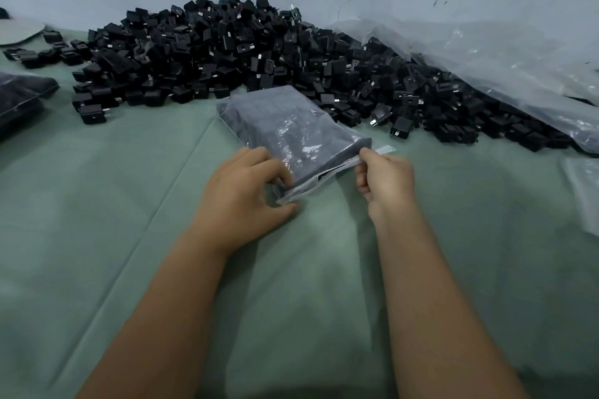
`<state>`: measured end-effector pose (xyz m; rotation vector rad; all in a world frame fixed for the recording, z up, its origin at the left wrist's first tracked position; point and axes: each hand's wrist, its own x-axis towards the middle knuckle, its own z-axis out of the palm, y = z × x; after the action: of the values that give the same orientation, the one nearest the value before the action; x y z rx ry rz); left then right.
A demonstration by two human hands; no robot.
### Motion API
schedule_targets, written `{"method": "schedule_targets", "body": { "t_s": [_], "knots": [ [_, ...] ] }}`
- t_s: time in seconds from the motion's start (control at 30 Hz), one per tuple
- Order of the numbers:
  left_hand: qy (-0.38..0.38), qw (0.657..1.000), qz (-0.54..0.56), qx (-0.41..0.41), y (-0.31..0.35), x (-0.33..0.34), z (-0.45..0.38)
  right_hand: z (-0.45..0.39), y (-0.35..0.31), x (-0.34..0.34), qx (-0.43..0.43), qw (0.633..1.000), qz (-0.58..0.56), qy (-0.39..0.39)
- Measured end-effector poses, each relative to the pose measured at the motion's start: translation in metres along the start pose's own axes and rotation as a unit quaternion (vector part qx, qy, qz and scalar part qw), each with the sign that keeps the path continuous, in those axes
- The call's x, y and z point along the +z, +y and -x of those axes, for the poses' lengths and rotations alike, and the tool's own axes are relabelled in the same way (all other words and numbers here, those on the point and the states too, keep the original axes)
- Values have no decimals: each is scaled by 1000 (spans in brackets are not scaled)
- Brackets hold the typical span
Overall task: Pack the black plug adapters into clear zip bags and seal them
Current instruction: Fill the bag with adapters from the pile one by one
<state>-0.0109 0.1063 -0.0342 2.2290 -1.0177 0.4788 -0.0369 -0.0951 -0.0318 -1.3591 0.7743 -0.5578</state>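
Observation:
A clear zip bag (291,126) filled with black plug adapters lies on the green cloth in front of me, its zip edge toward me. My left hand (246,191) pinches the left end of the zip strip between thumb and fingers. My right hand (384,180) pinches the right end of the same strip. Behind the bag rises a big heap of loose black plug adapters (227,48), spreading from left to right against the wall.
Filled bags (19,97) lie at the left edge. A large crumpled clear plastic sheet (486,61) covers the heap's right side. More clear bags (583,191) sit at the right edge. The green cloth (129,204) is creased.

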Motion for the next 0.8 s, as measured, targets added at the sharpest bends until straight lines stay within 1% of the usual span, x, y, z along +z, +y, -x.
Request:
{"method": "schedule_targets", "body": {
  "t_s": [0.13, 0.23, 0.27, 0.3, 0.33, 0.37, 0.4, 0.43, 0.47, 0.5, 0.57, 0.6, 0.7, 0.8],
  "knots": [
    [-4, 999, 5, 40, 0, 1, 2, -2, -1, -2, 21, 999, -48, 3],
    [44, 997, -8, 69, 0, 4, 2, 0, 0, -2, 14, 998, -60, 10],
    [59, 995, -14, 77, 0, 5, 2, 1, 0, -1, -5, 999, -32, 20],
    [71, 994, -17, 85, 0, 6, 2, 2, 3, -1, -41, 998, 35, 39],
    [79, 992, -20, 93, 1, 6, 2, 5, 5, -1, -95, 985, 133, 64],
    [84, 991, -21, 101, 1, 7, 2, 9, 8, -1, -154, 956, 232, 90],
    [86, 990, -22, 108, 1, 7, 1, 13, 10, -2, -218, 923, 299, 108],
    [88, 989, -25, 115, 2, 8, 1, 16, 12, -3, -287, 895, 327, 101],
    [89, 988, -31, 122, 2, 8, 1, 19, 13, -4, -348, 874, 331, 70],
    [90, 987, -37, 129, 3, 8, 1, 22, 14, -4, -396, 857, 329, 23],
    [87, 986, -39, 137, 4, 8, 0, 26, 17, -5, -441, 825, 347, -70],
    [83, 986, -35, 138, 4, 7, 0, 27, 18, -6, -449, 811, 362, -98],
    [73, 988, -26, 132, 2, 7, 1, 28, 19, -5, -474, 783, 387, -112],
    [62, 993, -21, 100, 2, 5, 2, 29, 16, -5, -486, 779, 381, -111]
  ]
}}
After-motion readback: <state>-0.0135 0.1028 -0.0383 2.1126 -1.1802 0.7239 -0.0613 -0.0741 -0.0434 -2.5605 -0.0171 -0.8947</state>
